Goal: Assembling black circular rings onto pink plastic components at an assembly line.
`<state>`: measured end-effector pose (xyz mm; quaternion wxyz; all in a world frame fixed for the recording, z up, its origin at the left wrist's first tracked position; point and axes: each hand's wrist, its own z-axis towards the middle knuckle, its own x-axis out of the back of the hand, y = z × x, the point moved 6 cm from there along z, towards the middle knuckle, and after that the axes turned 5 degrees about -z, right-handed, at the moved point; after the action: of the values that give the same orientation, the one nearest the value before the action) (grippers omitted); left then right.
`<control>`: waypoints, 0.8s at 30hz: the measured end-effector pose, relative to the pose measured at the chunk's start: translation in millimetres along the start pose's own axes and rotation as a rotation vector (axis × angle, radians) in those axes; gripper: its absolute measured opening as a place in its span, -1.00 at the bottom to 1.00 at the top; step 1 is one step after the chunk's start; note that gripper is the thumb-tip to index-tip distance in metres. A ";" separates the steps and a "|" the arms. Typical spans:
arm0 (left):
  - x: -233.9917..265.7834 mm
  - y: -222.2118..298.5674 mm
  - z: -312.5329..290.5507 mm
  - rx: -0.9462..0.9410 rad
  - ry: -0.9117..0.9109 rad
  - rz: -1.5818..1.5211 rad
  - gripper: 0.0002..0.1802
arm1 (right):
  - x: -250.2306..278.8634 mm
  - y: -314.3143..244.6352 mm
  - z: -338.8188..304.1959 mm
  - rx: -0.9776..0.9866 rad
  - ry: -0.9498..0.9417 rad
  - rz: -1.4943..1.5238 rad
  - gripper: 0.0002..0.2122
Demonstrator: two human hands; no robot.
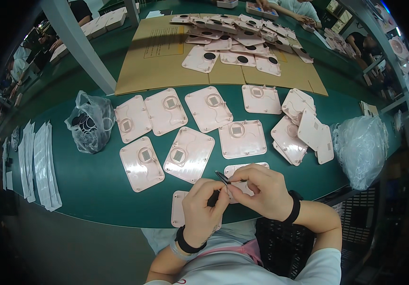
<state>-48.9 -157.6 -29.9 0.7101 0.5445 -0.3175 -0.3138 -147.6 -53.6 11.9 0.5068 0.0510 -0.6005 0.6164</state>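
Observation:
My left hand (198, 208) and my right hand (269, 194) meet over the table's near edge, fingertips pinched together. Between them is a small thin black pad (222, 177), seen nearly edge-on; its exact shape is partly hidden by fingers. Under my right hand lies a pale pink plastic cover (261, 165), mostly covered. Another pink cover (178, 209) shows beside and beneath my left hand. Beyond them, several similar covers (189, 153) lie spread flat, each with a round slotted vent.
Stacked pink covers (290, 137) lie at the right, beside a clear plastic bag (362, 149). At the left are a bag of black and white rings (90, 123) and white strips (46, 166). Cardboard (152, 52) bears piled covers with black discs (209, 56). A post (78, 45) rises far left; other people sit beyond.

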 end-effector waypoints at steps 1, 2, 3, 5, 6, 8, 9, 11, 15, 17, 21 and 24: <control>-0.1 1.9 -0.5 -0.017 -0.005 0.021 -0.89 | -1.5 1.3 -0.5 -0.002 -0.002 -0.001 -0.79; -0.2 3.8 -1.0 -0.035 -0.010 0.041 -0.89 | -2.2 1.1 -0.9 0.031 0.015 -0.014 -0.78; -0.5 5.6 -1.4 -0.052 -0.015 0.062 -0.89 | -2.6 0.7 -1.4 0.064 0.032 -0.028 -0.78; -0.3 6.1 -1.6 -0.031 -0.011 0.050 -0.89 | -1.0 -0.9 -1.4 0.095 0.046 -0.043 -0.78; 0.3 5.8 -1.6 -0.012 -0.004 0.042 -0.89 | 0.2 -2.0 0.2 0.083 0.028 -0.029 -0.78; 1.2 4.2 -1.3 0.010 0.006 0.032 -0.89 | 1.1 -3.2 2.2 0.059 -0.009 -0.001 -0.78; 1.4 4.3 -0.9 -0.004 -0.001 0.030 -0.89 | 0.2 -2.6 2.0 0.058 -0.013 -0.001 -0.78; 1.3 4.8 -0.7 -0.032 -0.015 0.026 -0.89 | -0.3 -3.2 0.9 0.109 0.018 -0.020 -0.78; 0.4 5.2 -2.4 -0.056 -0.002 0.057 -0.89 | -3.2 -2.8 -0.4 0.124 0.035 -0.033 -0.78; 0.1 4.7 -2.5 -0.054 0.005 0.060 -0.89 | -4.0 -3.4 -0.5 0.121 0.035 -0.034 -0.78; 0.9 5.2 -1.1 -0.065 0.017 0.071 -0.89 | -3.0 -2.5 -0.1 0.054 0.002 -0.019 -0.81; 3.7 5.9 -0.2 -0.087 0.015 0.079 -0.90 | -3.6 16.2 2.3 -0.180 -0.170 0.061 -0.84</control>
<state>-45.9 -159.2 -23.8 0.7473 0.5023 -0.3197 -0.2948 -158.1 -53.6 -1.0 0.4378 0.0390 -0.6955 0.5684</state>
